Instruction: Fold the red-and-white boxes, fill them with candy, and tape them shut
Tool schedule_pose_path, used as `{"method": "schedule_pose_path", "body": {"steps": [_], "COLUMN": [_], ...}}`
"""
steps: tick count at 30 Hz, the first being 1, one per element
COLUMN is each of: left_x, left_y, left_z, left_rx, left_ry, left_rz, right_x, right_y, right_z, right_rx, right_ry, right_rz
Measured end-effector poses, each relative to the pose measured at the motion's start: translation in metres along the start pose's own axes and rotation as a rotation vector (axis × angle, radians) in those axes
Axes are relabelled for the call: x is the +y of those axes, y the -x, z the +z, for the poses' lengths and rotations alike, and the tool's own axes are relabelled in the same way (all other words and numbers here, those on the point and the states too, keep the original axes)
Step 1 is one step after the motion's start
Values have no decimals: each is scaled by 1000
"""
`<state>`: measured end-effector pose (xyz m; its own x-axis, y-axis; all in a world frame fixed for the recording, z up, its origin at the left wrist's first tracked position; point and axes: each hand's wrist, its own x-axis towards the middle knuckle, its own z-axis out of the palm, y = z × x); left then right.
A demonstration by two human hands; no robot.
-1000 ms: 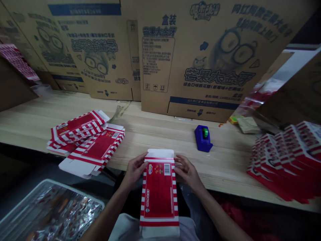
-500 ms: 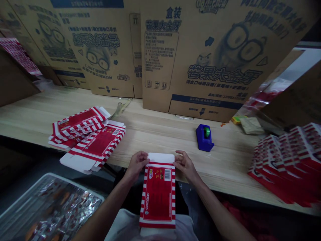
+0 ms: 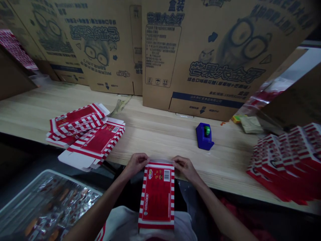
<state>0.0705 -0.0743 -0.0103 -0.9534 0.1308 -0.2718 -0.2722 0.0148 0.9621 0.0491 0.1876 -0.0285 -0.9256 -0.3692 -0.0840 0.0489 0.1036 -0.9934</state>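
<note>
A red box with white-striped edges [image 3: 157, 195] lies face up at the table's front edge, reaching over my lap. At its far left corner my left hand [image 3: 136, 163] pinches the end, fingers closed. My right hand [image 3: 185, 166] grips the far right corner the same way, thumb and fingers together. The white end flap between my hands hardly shows. Beyond my right hand stands a blue tape dispenser [image 3: 204, 138] with a green core.
Flat red-and-white cartons [image 3: 100, 140] lie piled on the left of the table [image 3: 150, 134]. Below them is a white crate [image 3: 47, 172] of wrapped pieces. Several filled red boxes [image 3: 283, 164] stack at right. Large cardboard cartons [image 3: 160, 90] line the back.
The white flap that stood out at the box's far end is now folded in, nearly out of sight. My right fingers have closed in on the corner. The view shifts slightly.
</note>
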Motion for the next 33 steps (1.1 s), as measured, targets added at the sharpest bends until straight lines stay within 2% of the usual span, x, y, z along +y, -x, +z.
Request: {"method": "schedule_pose_path", "body": {"steps": [5,9,14,19,23,30,33], "left_x": [8,10,15,29,31,29,26], "left_y": [6,7,10,4,-2,6,11], "left_z": [-5,-4,-1,1,1,2,3], "left_rx": [-71,-84,-61,-136,-151,-112,-155], "left_ry": [-73,-166,-416,-180,-105,-50,-43], "left_rz": [37,66,227,89,55,21,20], "right_x": [-13,-17,-17,-32,-41,-35,-32], "right_y": [3,3,4,-6,-8,6,10], "right_z": [1,7,9,4,7,10,10], "right_rx": [-83,-73,-8,-7,-18,6,-5], "right_ry": [-24,-1,140,67,18,-42,-66], "right_rz": [-26,18,34,55,66,39,48]}}
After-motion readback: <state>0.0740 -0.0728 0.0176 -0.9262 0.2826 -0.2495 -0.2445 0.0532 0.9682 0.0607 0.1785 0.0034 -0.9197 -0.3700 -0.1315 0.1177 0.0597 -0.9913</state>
